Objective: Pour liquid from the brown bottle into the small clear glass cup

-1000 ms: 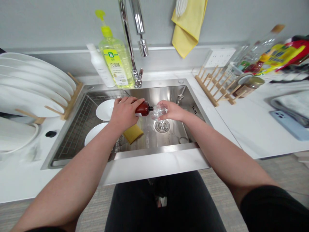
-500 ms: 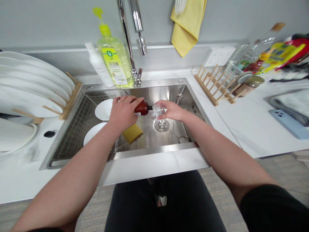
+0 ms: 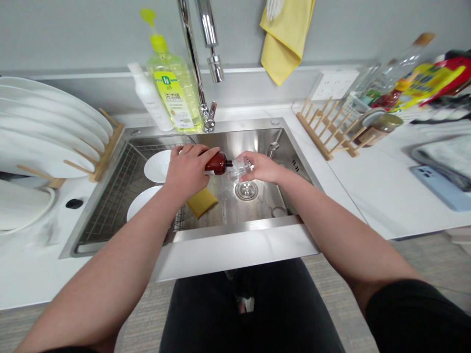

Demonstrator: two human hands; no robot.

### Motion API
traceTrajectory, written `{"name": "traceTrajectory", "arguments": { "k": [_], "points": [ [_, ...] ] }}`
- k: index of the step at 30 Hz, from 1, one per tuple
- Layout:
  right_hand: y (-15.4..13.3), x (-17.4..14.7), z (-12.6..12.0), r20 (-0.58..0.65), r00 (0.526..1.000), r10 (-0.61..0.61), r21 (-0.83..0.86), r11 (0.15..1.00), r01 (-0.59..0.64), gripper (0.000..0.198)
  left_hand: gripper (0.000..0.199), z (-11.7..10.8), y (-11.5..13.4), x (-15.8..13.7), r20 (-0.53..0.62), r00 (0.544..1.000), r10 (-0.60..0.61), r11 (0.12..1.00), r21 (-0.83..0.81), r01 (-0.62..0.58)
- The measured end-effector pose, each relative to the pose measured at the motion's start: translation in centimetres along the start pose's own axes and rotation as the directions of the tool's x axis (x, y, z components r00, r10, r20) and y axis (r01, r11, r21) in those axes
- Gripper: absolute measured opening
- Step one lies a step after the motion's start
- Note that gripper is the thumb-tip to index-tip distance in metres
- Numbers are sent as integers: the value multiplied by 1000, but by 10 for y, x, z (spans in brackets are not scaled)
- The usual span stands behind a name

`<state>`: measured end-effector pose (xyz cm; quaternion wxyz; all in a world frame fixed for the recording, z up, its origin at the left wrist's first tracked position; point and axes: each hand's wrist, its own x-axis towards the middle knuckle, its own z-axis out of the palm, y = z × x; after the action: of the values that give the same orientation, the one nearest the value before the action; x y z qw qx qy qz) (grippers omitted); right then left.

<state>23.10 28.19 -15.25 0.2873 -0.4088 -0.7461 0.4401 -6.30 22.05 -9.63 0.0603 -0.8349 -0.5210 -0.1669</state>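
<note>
Over the steel sink (image 3: 235,142), our left hand (image 3: 188,166) wraps a reddish-brown bottle (image 3: 218,163) while our right hand (image 3: 259,167) grips a clear cup (image 3: 237,171). We judge the work partway along: bottle and cup are already lined up close together, and neither is yet set down. How much the cup holds, we cannot tell. The bottle lies near level, its long axis running left to right across the basin, its dark neck (image 3: 229,163) pointing right at the cup; whether they touch, we cannot make out.
</note>
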Motion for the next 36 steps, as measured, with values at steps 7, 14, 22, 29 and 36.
{"name": "traceTrajectory", "arguments": {
  "k": [7,14,22,29,36],
  "points": [
    [-1,0,0,-4,1000,-3,-8,1000,3,66,85,-1,1,0,5,1000,0,1000,7,0],
    [-4,-1,0,-16,1000,2,-26,1000,-3,67,87,-2,1,0,2,1000,-2,1000,-2,2],
    [-3,0,0,-10,1000,-14,30,999,14,67,88,-2,1,0,-16,1000,1,1000,5,-1],
    [-3,0,1,-7,1000,-5,49,999,6,66,98,-5,2,0,8,1000,-17,1000,-22,17],
    [0,1,1,-11,1000,-17,39,999,18,68,91,-4,2,0,1,1000,-10,1000,-16,11]
  ]
}}
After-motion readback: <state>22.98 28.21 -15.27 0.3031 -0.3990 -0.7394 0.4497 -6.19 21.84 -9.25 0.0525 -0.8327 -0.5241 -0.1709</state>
